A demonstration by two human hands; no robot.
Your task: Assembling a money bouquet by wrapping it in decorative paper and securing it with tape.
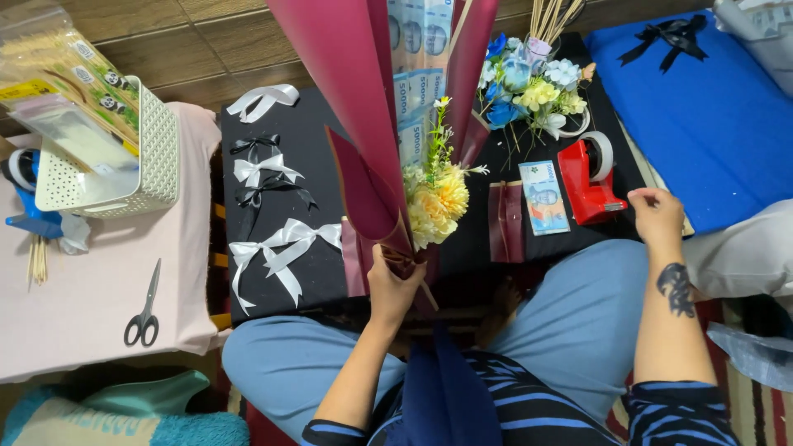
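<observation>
A white perforated basket (157,153) held clear packets. The left hand (392,289) gripped the maroon-wrapped bouquet (372,157) by its base above the black table (330,272), long axis pointing away. The right hand (657,211), fingers curled, pinched near the red tape dispenser (588,186).

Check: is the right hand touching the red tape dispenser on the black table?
Apart. The head view shows the right hand just right of the red tape dispenser, with a strip of black table visible between fingers and dispenser base.
</observation>
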